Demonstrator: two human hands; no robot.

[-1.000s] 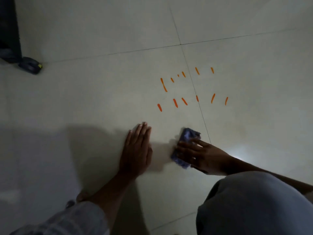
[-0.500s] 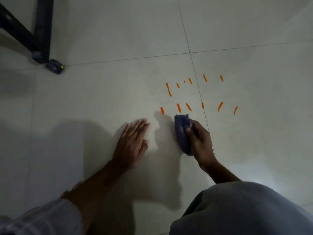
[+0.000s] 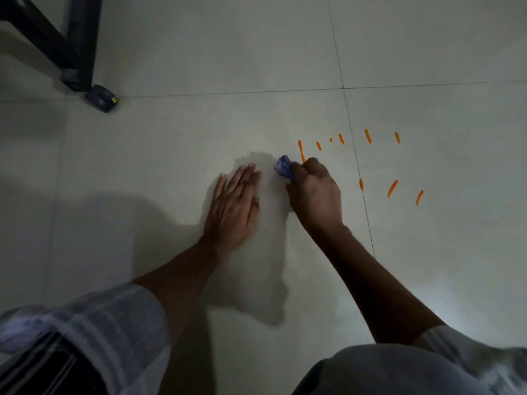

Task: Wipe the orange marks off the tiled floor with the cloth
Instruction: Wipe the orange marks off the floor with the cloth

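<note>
Left of centre, the left hand [image 3: 232,208] lies flat, bracing on the floor [image 3: 176,155]. At centre, the right hand [image 3: 315,192] grips the bunched cloth [image 3: 283,166]; press firmly, sweeping rightward across the orange marks [image 3: 392,188].

Most of the cloth [image 3: 283,166] is hidden inside the right hand [image 3: 315,192]; only a bunched blue-purple end shows past the knuckles. That hand also covers the lower end of the long orange mark [image 3: 300,149] just above it and whatever floor lies beneath it, where a sliver of orange shows at its left edge. The black frame legs [image 3: 57,41] are cut off by the upper left of the frame. The sleeves [image 3: 85,337] at the bottom edge are blurred and cropped.
</note>
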